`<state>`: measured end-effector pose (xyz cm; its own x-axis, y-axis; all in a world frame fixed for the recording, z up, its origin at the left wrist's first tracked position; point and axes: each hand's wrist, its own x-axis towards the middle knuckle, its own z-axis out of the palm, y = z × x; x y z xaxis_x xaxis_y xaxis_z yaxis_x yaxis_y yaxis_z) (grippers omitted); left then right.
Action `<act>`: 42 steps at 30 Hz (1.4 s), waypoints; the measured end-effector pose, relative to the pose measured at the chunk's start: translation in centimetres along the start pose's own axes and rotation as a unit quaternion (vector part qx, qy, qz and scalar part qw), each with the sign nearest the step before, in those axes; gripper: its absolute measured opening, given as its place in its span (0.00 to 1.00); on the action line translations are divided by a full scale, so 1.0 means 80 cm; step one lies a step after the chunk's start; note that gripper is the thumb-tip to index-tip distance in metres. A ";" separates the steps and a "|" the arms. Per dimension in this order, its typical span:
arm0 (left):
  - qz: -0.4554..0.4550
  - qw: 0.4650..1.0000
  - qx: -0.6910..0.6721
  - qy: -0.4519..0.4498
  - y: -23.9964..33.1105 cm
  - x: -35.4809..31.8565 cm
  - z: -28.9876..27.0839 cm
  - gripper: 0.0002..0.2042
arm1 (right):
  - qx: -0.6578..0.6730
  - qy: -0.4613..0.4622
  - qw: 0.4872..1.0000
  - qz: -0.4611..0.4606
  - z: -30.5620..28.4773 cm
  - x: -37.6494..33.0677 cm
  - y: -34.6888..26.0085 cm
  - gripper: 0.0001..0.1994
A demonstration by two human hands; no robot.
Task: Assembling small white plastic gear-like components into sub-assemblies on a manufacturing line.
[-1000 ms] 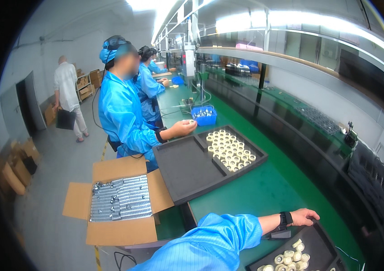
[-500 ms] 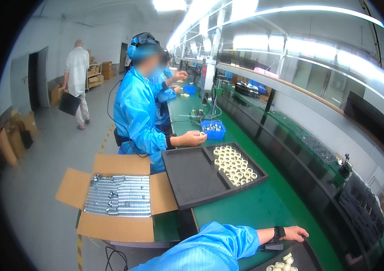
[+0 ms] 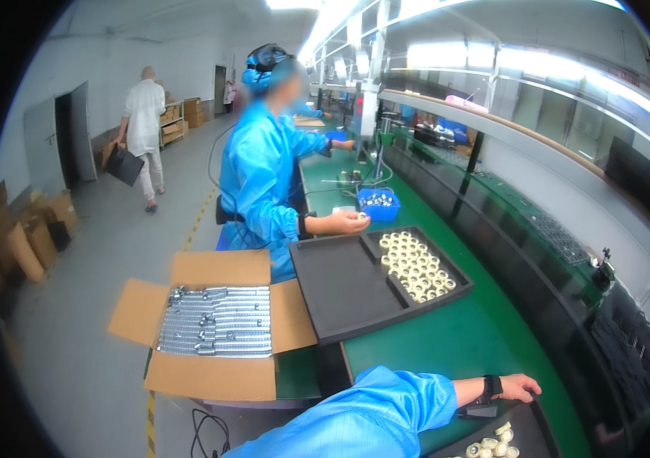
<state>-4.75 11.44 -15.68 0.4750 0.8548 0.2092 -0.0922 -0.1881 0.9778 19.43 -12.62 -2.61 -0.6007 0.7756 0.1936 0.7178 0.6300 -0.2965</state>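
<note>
My left arm, in a blue sleeve with a black band on the wrist, reaches from the lower edge toward the right. My left hand (image 3: 518,387) lies at the far corner of a black tray (image 3: 536,424), its fingers curled over the rim. Several cream ring-shaped parts (image 3: 493,445) lie in that tray, beside a small dark device (image 3: 478,411) under my wrist. My right hand is out of view. Farther off, a second black tray (image 3: 348,286) holds many cream rings (image 3: 415,263) in its right compartment.
An open cardboard box (image 3: 214,378) with rows of silver metal parts stands at left. A co-worker in blue (image 3: 260,183) holds a small cream part near a blue bin (image 3: 378,206) on the green bench (image 3: 417,347). A white-clad person (image 3: 144,122) walks on the floor.
The view has shifted, so most things sit farther right. The co-worker's far hand has come down toward the post. The white-clad person has taken a step. My left hand stays at the tray's corner.
</note>
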 end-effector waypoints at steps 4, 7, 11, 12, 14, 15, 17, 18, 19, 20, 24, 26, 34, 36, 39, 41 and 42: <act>0.013 1.000 -0.003 0.011 -0.003 0.004 0.002 0.22 | -0.017 -0.006 1.000 0.005 0.001 0.001 0.004 0.16; -0.001 1.000 -0.006 0.016 -0.002 0.003 0.002 0.22 | -0.029 0.004 0.999 0.023 0.002 0.002 0.003 0.16; 0.014 0.999 0.017 0.029 -0.003 0.003 0.005 0.21 | -0.034 0.014 0.999 0.004 0.002 0.001 0.006 0.16; 0.013 1.000 0.009 0.027 -0.003 0.002 0.006 0.21 | -0.038 0.012 0.999 0.005 0.001 0.001 0.005 0.16; 0.012 1.000 0.001 0.025 -0.004 0.003 0.006 0.21 | -0.042 0.010 0.999 0.006 0.002 0.000 0.005 0.16; 0.015 1.000 0.010 0.023 -0.006 0.004 0.005 0.21 | -0.042 0.009 0.999 0.011 0.002 0.000 0.005 0.16; 0.016 1.000 0.008 0.020 -0.012 0.009 0.006 0.21 | -0.043 0.010 0.999 0.025 0.001 -0.001 0.007 0.16; 0.014 1.000 -0.003 0.014 -0.015 0.011 0.010 0.21 | -0.044 0.010 0.999 0.013 0.001 0.000 0.008 0.16; 0.009 1.000 0.002 0.015 -0.008 0.007 0.009 0.21 | -0.045 0.010 0.999 0.003 0.001 0.000 0.009 0.15; 0.019 0.999 0.027 0.015 -0.010 0.005 0.006 0.21 | -0.045 0.012 0.999 0.019 0.000 0.001 0.006 0.15; -0.016 1.000 0.004 -0.016 0.011 -0.008 0.000 0.21 | -0.029 0.018 0.999 0.036 -0.008 0.007 -0.006 0.16; -0.029 0.999 -0.016 -0.017 0.008 -0.010 -0.004 0.20 | -0.021 -0.001 0.999 0.032 -0.011 0.009 -0.010 0.17; -0.059 0.995 -0.064 -0.043 0.014 -0.010 -0.002 0.22 | -0.008 0.023 0.999 0.030 -0.012 0.008 -0.008 0.16; -0.059 0.996 -0.051 -0.036 0.016 -0.011 -0.002 0.23 | -0.013 0.030 0.999 0.024 -0.011 0.008 -0.006 0.16; -0.056 0.997 -0.046 -0.036 0.010 -0.009 -0.003 0.22 | -0.017 0.025 0.999 0.030 -0.011 0.009 -0.006 0.16; -0.054 0.997 -0.046 -0.036 0.010 -0.009 -0.004 0.22 | -0.024 0.023 0.999 0.020 -0.010 0.009 -0.004 0.16; -0.050 0.998 -0.034 -0.036 0.010 -0.009 -0.005 0.22 | -0.024 0.022 0.999 0.019 -0.010 0.010 -0.005 0.16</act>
<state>-5.50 10.83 -15.01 0.5460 0.8302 0.1122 -0.1001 -0.0684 0.9926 18.94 -12.21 -1.61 -0.5577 0.7992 0.2240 0.7564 0.6005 -0.2594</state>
